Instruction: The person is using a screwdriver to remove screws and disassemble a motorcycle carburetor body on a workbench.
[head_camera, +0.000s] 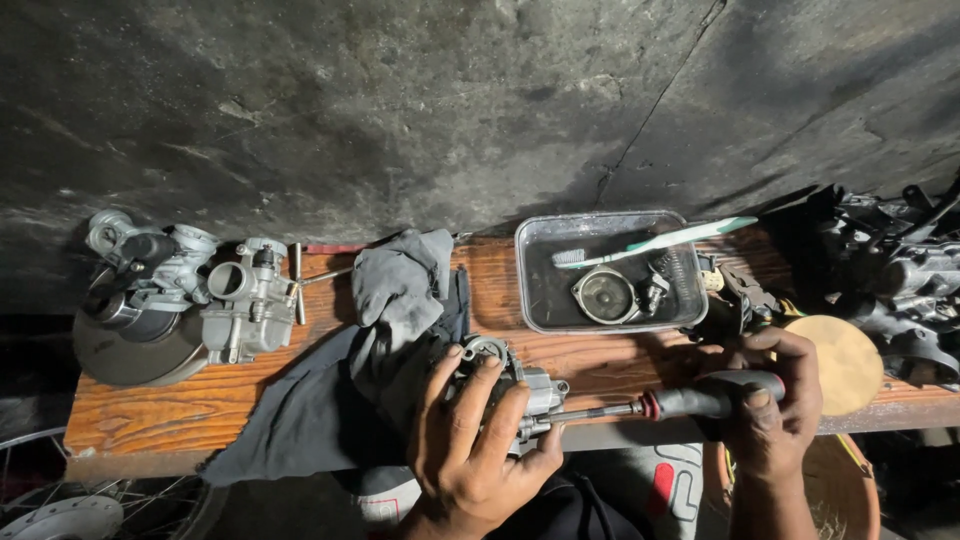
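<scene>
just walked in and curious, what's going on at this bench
A person is working on a small metal carburettor at the edge of a wooden bench. The left hand grips it while the right hand holds a screwdriver, tip against its side. A grey rag lies beside it, another carburettor sits at the left, and a tray holds parts and a toothbrush.

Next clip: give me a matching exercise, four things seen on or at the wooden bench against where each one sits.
Things:
1. green-and-white toothbrush
2. black-handled screwdriver
3. grey crumpled cloth
4. spare silver metal carburetor

Places:
A. gripped in the right hand
B. at the bench's left end
C. across the clear plastic tray
D. draped mid-bench, beside the left hand

Pairs: 1-C, 2-A, 3-D, 4-B
</scene>
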